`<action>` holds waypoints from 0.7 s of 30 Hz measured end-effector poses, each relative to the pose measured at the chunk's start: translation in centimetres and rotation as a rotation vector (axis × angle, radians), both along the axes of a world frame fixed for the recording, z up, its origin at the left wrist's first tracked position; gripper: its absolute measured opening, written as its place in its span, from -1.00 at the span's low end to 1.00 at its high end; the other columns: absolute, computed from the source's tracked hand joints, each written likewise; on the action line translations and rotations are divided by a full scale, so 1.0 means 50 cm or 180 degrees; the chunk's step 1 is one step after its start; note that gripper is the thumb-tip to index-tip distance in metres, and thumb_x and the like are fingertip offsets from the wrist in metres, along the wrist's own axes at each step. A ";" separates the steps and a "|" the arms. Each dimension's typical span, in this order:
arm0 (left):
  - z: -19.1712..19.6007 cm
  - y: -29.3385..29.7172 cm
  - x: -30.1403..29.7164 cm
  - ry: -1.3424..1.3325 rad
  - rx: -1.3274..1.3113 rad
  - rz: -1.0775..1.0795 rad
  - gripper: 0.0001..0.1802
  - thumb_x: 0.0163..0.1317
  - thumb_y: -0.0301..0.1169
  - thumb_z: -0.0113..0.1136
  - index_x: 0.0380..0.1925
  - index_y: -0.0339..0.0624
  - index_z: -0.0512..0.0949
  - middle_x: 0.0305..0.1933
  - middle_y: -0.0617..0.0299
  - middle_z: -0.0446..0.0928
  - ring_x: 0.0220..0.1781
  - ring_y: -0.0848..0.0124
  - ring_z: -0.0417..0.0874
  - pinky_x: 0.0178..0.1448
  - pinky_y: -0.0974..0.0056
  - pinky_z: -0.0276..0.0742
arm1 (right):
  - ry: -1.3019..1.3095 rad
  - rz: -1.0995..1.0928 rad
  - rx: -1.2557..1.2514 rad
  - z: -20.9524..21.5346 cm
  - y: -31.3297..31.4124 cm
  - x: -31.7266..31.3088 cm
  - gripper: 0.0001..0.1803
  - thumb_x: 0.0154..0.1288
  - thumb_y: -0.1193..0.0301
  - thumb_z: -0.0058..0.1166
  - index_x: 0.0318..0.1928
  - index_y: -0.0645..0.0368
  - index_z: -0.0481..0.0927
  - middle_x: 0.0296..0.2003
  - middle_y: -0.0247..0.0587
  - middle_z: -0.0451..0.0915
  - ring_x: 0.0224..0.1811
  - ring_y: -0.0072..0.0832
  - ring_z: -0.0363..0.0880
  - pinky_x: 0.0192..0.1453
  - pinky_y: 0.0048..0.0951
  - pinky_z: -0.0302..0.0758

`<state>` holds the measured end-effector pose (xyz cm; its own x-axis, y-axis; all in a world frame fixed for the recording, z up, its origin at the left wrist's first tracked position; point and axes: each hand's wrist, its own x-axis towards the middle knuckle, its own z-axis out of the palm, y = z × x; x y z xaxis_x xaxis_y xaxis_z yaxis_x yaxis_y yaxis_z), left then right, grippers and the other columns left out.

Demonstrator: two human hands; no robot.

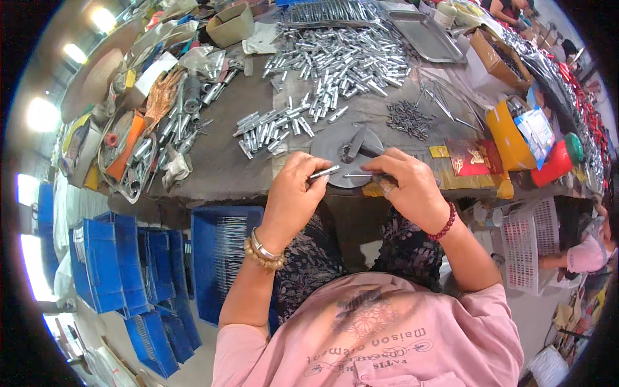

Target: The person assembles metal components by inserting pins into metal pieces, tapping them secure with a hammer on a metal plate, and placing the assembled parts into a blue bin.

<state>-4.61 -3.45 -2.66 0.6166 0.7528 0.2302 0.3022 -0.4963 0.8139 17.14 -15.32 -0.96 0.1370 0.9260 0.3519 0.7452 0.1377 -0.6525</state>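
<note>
Between the fingers of my left hand [293, 187] is a short shiny metal tube [327, 171], its end pointing right. My right hand [409, 187] is closed around a thin metal rod [356, 175], whose tip points left toward the tube with a small gap between them. My palm and fingers hide the rod's other end. Both hands hover over the near edge of the workbench, in front of a round grey disc [327, 143]. A dark metal block [354, 146] rests on the disc. Beyond lies a big pile of similar shiny metal tubes [342, 58].
Small dark metal pins [410, 120] lie right of the disc, near thin rods [445, 103] and a metal tray [427, 35]. A yellow container [509, 135] and red jar [553, 164] stand rightward. Tools clutter the left. Blue bins [225, 309] sit below; another person [590, 248] is at right.
</note>
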 end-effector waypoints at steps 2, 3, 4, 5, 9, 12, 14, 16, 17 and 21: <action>-0.003 0.000 0.003 0.0111 0.0179 -0.0096 -0.83 0.35 -0.52 0.36 -0.09 -0.27 0.74 -0.12 0.20 0.61 -0.13 0.41 0.67 -0.09 0.31 0.58 | -0.0383 0.0016 0.0062 0.000 -0.005 0.002 -0.80 0.11 0.58 0.29 -0.20 0.17 0.71 -0.27 -0.09 0.63 -0.15 -0.09 0.70 -0.08 -0.13 0.61; -0.009 0.004 0.004 0.0134 0.0516 -0.0101 -0.84 0.34 -0.49 0.37 -0.11 -0.25 0.75 -0.13 0.17 0.60 -0.13 0.34 0.67 -0.08 0.27 0.58 | -0.0596 -0.0022 0.0065 0.002 0.000 -0.002 -0.81 0.11 0.55 0.30 -0.21 0.13 0.73 -0.28 -0.13 0.62 -0.14 -0.12 0.70 -0.05 -0.11 0.62; -0.011 0.005 0.006 0.0155 0.0853 -0.0107 -0.84 0.33 -0.46 0.39 -0.12 -0.24 0.76 -0.14 0.15 0.60 -0.13 0.27 0.68 -0.06 0.22 0.58 | -0.0810 -0.0059 0.0067 0.002 0.004 -0.005 -0.82 0.11 0.51 0.31 -0.22 0.09 0.75 -0.28 -0.17 0.60 -0.12 -0.15 0.70 -0.02 -0.10 0.62; -0.009 0.000 0.008 0.0164 0.0844 -0.0120 -0.84 0.33 -0.46 0.39 -0.12 -0.24 0.76 -0.14 0.15 0.60 -0.13 0.27 0.68 -0.06 0.22 0.58 | -0.0799 -0.0068 0.0056 0.002 0.006 -0.005 -0.82 0.11 0.51 0.31 -0.22 0.09 0.75 -0.28 -0.17 0.60 -0.12 -0.15 0.70 -0.02 -0.10 0.62; -0.004 -0.011 0.011 0.0370 0.1010 0.0206 -0.84 0.29 -0.44 0.44 -0.15 -0.19 0.78 -0.18 0.15 0.61 -0.13 0.20 0.68 -0.04 0.17 0.59 | -0.1394 -0.0020 0.0375 -0.003 0.014 -0.002 -0.86 0.12 0.47 0.27 -0.27 0.03 0.75 -0.28 -0.28 0.56 -0.12 -0.24 0.65 0.00 -0.16 0.57; -0.005 -0.006 0.007 0.0334 0.1229 0.0215 -0.85 0.26 -0.46 0.46 -0.17 -0.19 0.79 -0.20 0.16 0.62 -0.13 0.21 0.68 -0.04 0.16 0.59 | -0.1506 0.0022 0.0503 -0.010 0.017 0.001 -0.88 0.14 0.47 0.23 -0.29 0.03 0.75 -0.29 -0.30 0.53 -0.14 -0.27 0.61 -0.02 -0.20 0.54; -0.007 -0.002 0.008 0.0334 0.1262 0.0164 -0.85 0.24 -0.47 0.48 -0.18 -0.19 0.80 -0.21 0.16 0.62 -0.14 0.21 0.69 -0.04 0.17 0.59 | -0.1481 0.0052 0.0580 -0.014 0.020 0.003 -0.88 0.14 0.47 0.22 -0.30 0.02 0.74 -0.30 -0.31 0.52 -0.16 -0.28 0.60 -0.03 -0.21 0.53; -0.015 0.002 0.010 0.0041 0.1043 0.0075 -0.86 0.24 -0.47 0.48 -0.20 -0.20 0.80 -0.20 0.16 0.64 -0.15 0.21 0.69 -0.06 0.18 0.59 | -0.1444 0.0102 0.0617 -0.018 0.021 0.005 -0.89 0.15 0.47 0.21 -0.31 0.02 0.74 -0.30 -0.30 0.53 -0.16 -0.28 0.61 -0.03 -0.21 0.54; -0.017 0.002 0.009 0.0049 0.1041 0.0075 -0.86 0.24 -0.47 0.48 -0.20 -0.20 0.80 -0.20 0.16 0.64 -0.15 0.21 0.69 -0.06 0.18 0.59 | -0.1437 0.0102 0.0614 -0.019 0.023 0.006 -0.89 0.15 0.47 0.21 -0.31 0.02 0.74 -0.30 -0.30 0.53 -0.16 -0.28 0.61 -0.03 -0.21 0.54; -0.025 0.002 0.009 0.0012 0.0935 0.0065 -0.86 0.25 -0.47 0.47 -0.19 -0.21 0.79 -0.21 0.16 0.64 -0.15 0.23 0.69 -0.07 0.20 0.59 | -0.1396 0.0114 0.0655 -0.016 0.028 0.010 -0.89 0.15 0.46 0.21 -0.31 0.02 0.75 -0.29 -0.31 0.55 -0.18 -0.28 0.61 -0.04 -0.22 0.54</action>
